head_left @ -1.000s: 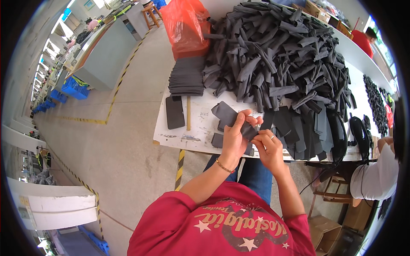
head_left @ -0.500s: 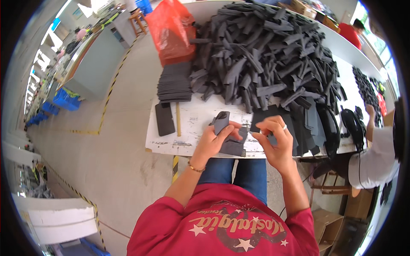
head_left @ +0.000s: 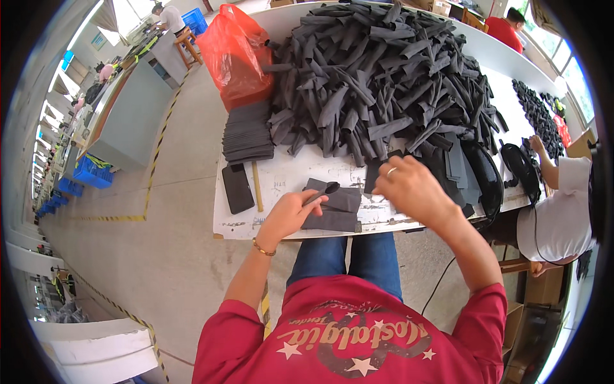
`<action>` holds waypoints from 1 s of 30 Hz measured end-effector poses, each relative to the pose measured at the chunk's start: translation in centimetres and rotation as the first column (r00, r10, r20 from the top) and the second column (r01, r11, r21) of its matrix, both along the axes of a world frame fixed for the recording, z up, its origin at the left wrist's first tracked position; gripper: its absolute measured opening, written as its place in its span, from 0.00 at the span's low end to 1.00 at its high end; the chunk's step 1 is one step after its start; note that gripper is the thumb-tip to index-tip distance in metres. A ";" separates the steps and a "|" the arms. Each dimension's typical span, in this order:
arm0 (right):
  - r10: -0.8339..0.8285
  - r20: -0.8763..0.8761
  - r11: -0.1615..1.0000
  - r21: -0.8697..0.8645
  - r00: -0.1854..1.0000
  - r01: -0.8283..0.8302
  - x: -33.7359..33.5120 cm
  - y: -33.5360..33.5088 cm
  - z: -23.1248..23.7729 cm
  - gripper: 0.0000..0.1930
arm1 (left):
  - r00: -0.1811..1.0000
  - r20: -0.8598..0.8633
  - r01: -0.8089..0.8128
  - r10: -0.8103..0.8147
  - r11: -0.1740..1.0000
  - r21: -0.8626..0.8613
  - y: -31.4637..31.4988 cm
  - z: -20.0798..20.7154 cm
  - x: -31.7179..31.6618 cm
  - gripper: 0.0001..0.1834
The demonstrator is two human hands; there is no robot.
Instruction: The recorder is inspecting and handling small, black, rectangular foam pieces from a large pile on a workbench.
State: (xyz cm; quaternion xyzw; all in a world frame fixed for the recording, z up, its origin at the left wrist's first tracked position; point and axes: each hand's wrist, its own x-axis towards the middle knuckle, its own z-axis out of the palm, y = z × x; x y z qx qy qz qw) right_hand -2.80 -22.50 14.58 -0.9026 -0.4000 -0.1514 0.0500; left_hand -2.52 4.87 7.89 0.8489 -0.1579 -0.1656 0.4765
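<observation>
Over a white worktable, a folded dark fabric piece is projecting from the left hand, which is gripping it above flat dark pieces; the right hand is hovering, half-curled, at dark panels, its hold impossible to tell; beyond, a heap of dark strips is rising.

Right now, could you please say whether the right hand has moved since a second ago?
Yes: against the phone, the right hand has moved rightward and farther over the table.
</observation>
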 end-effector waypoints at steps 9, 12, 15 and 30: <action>0.153 -0.402 0.761 0.630 0.903 0.152 -0.5 2.8 -1.8 0.06 | 0.912 0.387 0.099 -0.139 0.988 0.123 -2.4 -0.9 0.3 0.13; -0.062 -0.298 0.631 0.728 0.953 0.269 -0.7 3.4 -1.4 0.03 | 0.967 0.225 0.101 -0.122 0.990 0.103 -1.9 -1.7 0.5 0.12; -0.040 -0.362 0.371 0.860 0.931 0.350 -0.6 2.9 -1.1 0.02 | 0.965 -0.256 -0.194 0.050 0.795 -0.574 -2.2 -2.8 0.4 0.13; -0.005 -0.217 0.657 0.735 0.976 0.167 -3.8 8.0 -11.0 0.11 | 0.847 -0.501 -0.525 0.177 0.126 -0.842 -5.5 -3.1 0.6 0.16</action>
